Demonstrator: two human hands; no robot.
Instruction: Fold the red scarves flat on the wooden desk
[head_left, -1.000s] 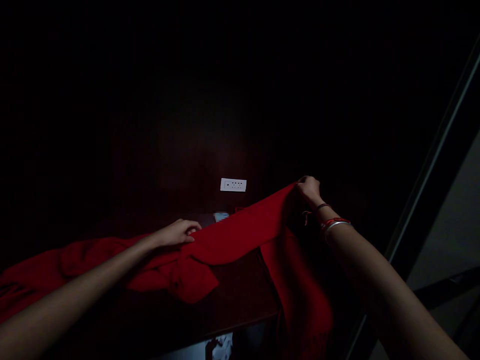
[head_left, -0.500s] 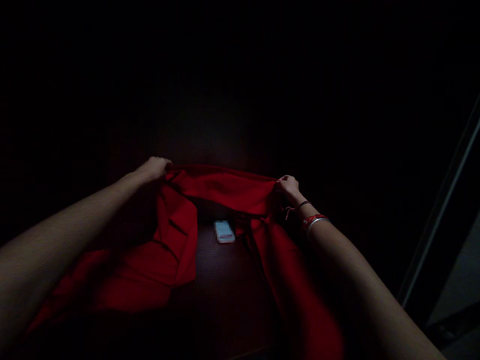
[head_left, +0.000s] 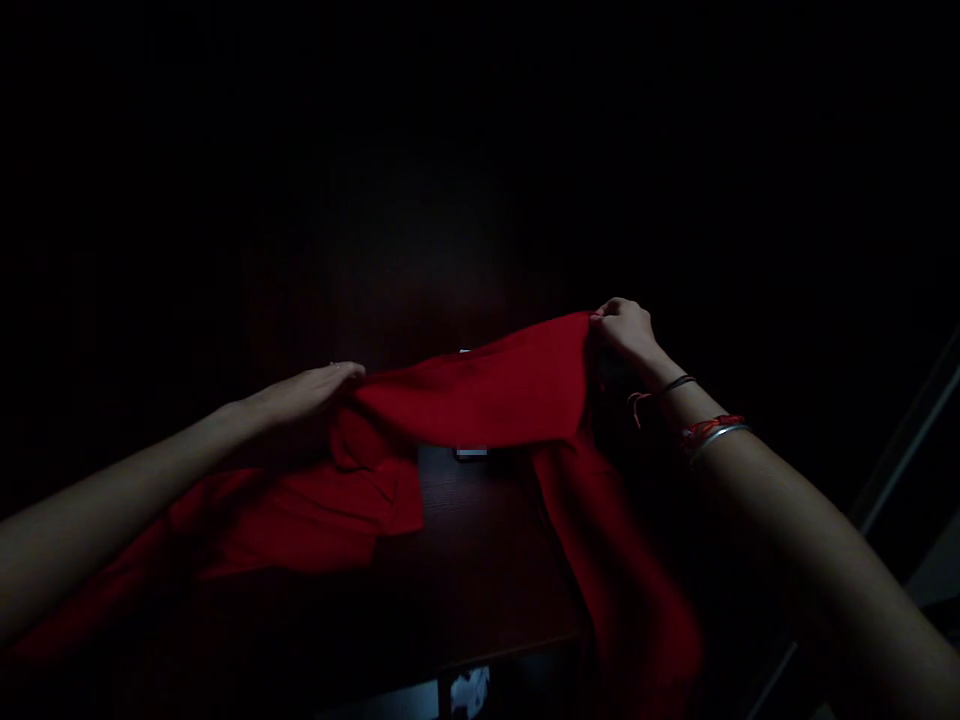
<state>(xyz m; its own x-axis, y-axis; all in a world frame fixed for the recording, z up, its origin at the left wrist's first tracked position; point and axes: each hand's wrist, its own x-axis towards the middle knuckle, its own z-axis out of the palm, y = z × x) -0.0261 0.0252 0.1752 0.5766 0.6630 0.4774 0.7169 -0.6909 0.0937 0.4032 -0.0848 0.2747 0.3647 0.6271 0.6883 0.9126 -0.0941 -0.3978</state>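
A red garment (head_left: 480, 390) is stretched between my two hands above a dark wooden table (head_left: 480, 560). My left hand (head_left: 319, 388) is at its left end, fingers closed on the edge, fingertips partly hidden. My right hand (head_left: 626, 325), higher up, pinches the top right corner. One long red part hangs down on the right past the table's front edge, and another lies in folds on the left. Beneath the raised cloth a small phone-like object (head_left: 471, 453) with a pale lit face lies on the table, mostly covered.
The table's front edge (head_left: 517, 650) runs across below my hands. Under it a pale patterned thing (head_left: 470, 692) shows, too dim to name. A pale slanting strip (head_left: 911, 445) stands at the right. Everything beyond the table is dark.
My right hand has moved up and to the right, and my left hand lower and slightly right. The garment now slopes up to the right and covers more of the phone-like object.
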